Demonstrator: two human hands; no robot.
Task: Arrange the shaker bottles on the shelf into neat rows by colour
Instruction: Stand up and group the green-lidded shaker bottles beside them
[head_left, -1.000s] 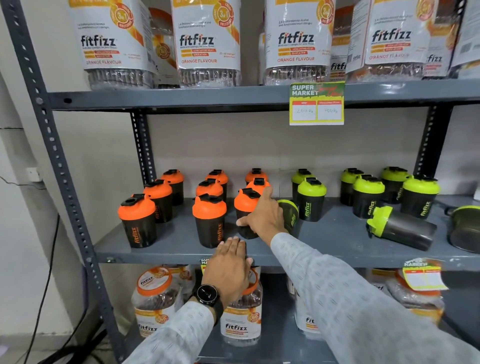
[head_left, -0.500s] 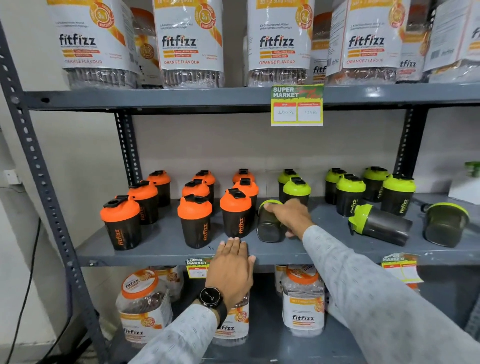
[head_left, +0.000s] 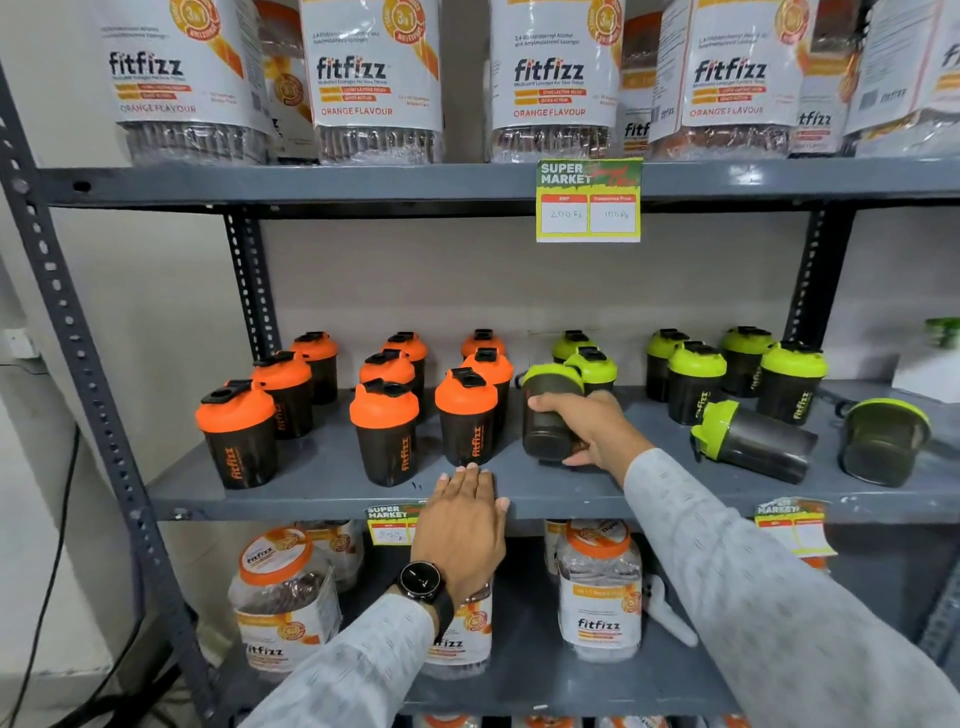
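Note:
Several black shakers with orange lids (head_left: 384, 431) stand in rows on the left half of the grey middle shelf (head_left: 322, 493). Green-lidded shakers (head_left: 696, 384) stand in rows on the right half. My right hand (head_left: 587, 431) grips a green-rimmed shaker (head_left: 548, 410) that has no lid cap showing, tilted slightly, just right of the orange rows. My left hand (head_left: 462, 525) rests flat on the shelf's front edge with fingers together, holding nothing. One green-lidded shaker (head_left: 753, 441) lies on its side at the right. A lidless green-rimmed cup (head_left: 883, 441) stands beyond it.
Large Fitfizz jars (head_left: 550, 78) fill the top shelf, and more jars (head_left: 597, 597) sit on the lower shelf. A price tag (head_left: 588, 200) hangs from the upper shelf edge. Slotted steel uprights (head_left: 78, 353) frame the left side. A white box (head_left: 930, 364) sits far right.
My right hand left the front orange shaker and took the green-rimmed shaker, moving it right and setting it more upright. My left hand stayed on the shelf edge. The camera moved closer.

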